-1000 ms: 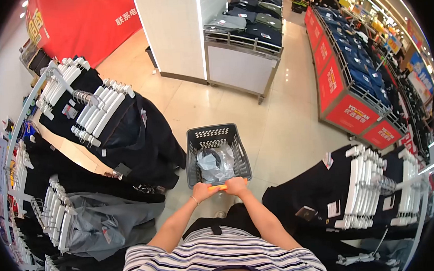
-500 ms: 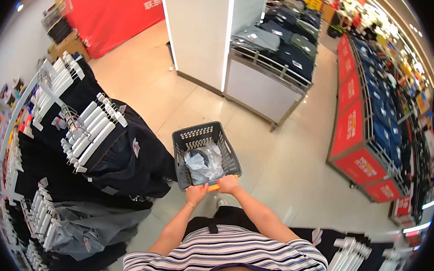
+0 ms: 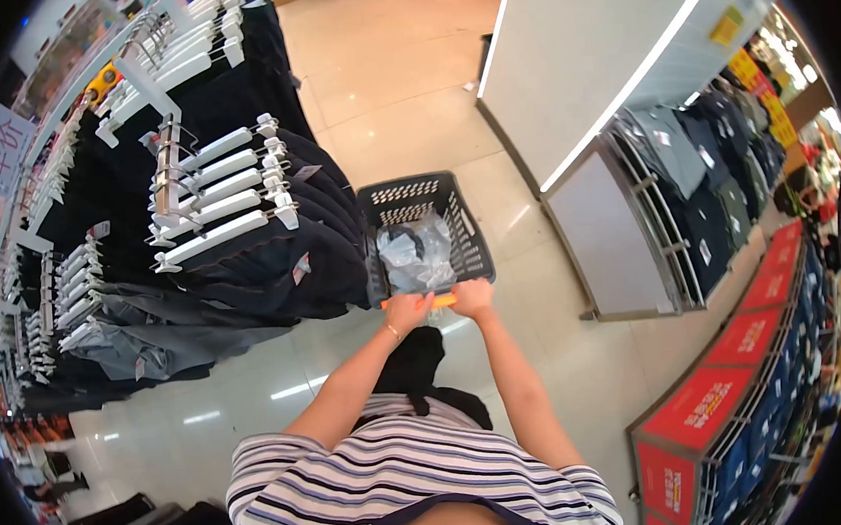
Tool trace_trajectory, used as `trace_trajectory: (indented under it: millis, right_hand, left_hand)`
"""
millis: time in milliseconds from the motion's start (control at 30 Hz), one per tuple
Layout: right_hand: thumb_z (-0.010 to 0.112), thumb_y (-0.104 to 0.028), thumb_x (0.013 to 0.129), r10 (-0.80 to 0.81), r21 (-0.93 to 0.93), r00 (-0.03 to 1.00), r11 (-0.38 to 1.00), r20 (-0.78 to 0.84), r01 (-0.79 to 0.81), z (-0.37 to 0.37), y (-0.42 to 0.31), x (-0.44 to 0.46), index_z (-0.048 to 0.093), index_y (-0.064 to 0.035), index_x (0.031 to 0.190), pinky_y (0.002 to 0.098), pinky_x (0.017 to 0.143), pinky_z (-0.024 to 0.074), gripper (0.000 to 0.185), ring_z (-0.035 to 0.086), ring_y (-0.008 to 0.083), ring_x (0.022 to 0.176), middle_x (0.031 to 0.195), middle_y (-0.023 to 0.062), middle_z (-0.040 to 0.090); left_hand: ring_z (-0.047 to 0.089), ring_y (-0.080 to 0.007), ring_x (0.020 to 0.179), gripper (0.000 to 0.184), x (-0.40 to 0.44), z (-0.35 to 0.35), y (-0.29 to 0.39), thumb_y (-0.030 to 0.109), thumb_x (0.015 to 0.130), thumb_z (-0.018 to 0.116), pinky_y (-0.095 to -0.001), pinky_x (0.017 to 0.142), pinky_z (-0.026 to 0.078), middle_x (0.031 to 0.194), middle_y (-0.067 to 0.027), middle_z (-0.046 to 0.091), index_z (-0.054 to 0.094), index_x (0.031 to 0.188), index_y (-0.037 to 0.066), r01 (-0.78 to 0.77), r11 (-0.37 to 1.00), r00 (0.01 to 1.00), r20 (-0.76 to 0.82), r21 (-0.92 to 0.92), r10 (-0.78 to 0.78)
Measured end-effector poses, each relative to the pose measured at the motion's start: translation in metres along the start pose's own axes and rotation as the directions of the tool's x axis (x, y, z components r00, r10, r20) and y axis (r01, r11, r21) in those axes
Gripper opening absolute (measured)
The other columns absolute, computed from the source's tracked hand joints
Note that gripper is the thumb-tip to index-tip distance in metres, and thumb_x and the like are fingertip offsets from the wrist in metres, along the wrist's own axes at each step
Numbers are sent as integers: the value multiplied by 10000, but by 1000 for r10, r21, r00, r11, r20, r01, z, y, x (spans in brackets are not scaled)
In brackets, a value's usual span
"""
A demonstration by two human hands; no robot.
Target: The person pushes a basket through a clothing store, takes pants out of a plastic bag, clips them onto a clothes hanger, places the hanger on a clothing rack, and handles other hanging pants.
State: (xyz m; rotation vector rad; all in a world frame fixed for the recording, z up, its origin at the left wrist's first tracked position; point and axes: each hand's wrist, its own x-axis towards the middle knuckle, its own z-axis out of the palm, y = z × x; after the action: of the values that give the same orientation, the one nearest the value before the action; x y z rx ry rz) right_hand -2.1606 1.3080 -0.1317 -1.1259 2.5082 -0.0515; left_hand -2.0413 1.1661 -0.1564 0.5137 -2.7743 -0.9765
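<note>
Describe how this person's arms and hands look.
The left hand and right hand are ungloved. The left one wears a thin, gold-looking bracelet. The forearms are bare below short sleeves striped white, dark and bluish.

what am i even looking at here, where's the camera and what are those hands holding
There's no machine here: these are a person's own bare hands, seen from a camera worn on their head, looking forward and down past a striped shirt. The curved, dark-edged look probably comes from a wide lens. The left hand and right hand both grip the orange handle of a dark basket. Inside lies crinkly plastic; I can't tell what it wraps. Around it are dark clothes on white hangers and, right, folded clothes on a stand.
</note>
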Motion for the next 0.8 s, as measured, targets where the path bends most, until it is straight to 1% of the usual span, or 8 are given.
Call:
trace_trajectory:
  millis: [100,200,233,433,567,667,767,800]
  right_hand:
    - [656,-278,640,58,42,998,998,-36,-57,-8,3,51,664,-162,756,433,919,361,164,623,230,752,733,61,642]
    - [669,-240,637,121,44,946,993,-299,-113,-14,-4,92,661,-150,775,485,994,270,165,552,233,915,846,61,617]
    - [678,-230,636,177,63,956,984,-234,-167,-20,-6,107,665,-145,772,584,1019,193,161,477,250,1015,943,58,580]
    - [629,-236,704,230,-19,965,972,-123,-234,-61,-17,190,663,-167,899,724,969,68,209,463,273,1073,1022,50,566]
    - [548,-249,781,306,-78,949,951,76,-300,-72,-13,271,669,-180,946,715,948,156,215,438,266,1112,1118,33,562]
    - [550,-256,785,288,-96,947,956,141,-276,-80,-8,336,666,-179,952,721,931,178,218,442,267,1108,1079,21,578]
    - [548,-253,791,250,-125,958,964,141,-233,-105,-2,409,655,-186,983,719,913,209,230,460,263,1088,1060,21,584]
    - [547,-251,793,239,-134,959,966,155,-219,-111,-2,432,652,-188,992,718,910,213,234,464,263,1083,1060,24,584]
  left_hand:
    - [559,-335,491,451,47,-3,-15,439,820,523,-419,478,432,517,-152,548,625,561,85,42,999,999,-20,2,-42]
    - [558,-335,493,443,87,-12,-41,438,819,522,-420,474,431,514,-148,545,620,553,98,53,998,998,-27,46,-51]
    - [558,-336,494,440,103,-13,-48,436,818,524,-422,473,431,514,-146,543,617,552,99,58,996,998,-37,67,-56]
    - [560,-348,520,410,188,-34,-75,409,808,549,-428,471,428,523,-144,541,577,561,84,141,989,989,-61,46,-138]
    - [561,-347,530,360,247,-41,-92,377,781,572,-428,505,442,542,-147,553,591,582,78,234,972,959,-174,29,-226]
    - [602,-332,704,273,300,-40,-127,337,744,586,-436,683,461,655,-115,609,618,649,83,283,955,953,-140,87,-270]
    - [601,-340,804,240,363,-44,-125,303,744,557,-433,760,454,804,-119,631,639,729,78,488,849,795,-505,201,-337]
    - [598,-347,811,245,383,-44,-136,297,747,544,-430,762,457,843,-123,629,642,751,73,589,806,738,-450,65,-503]
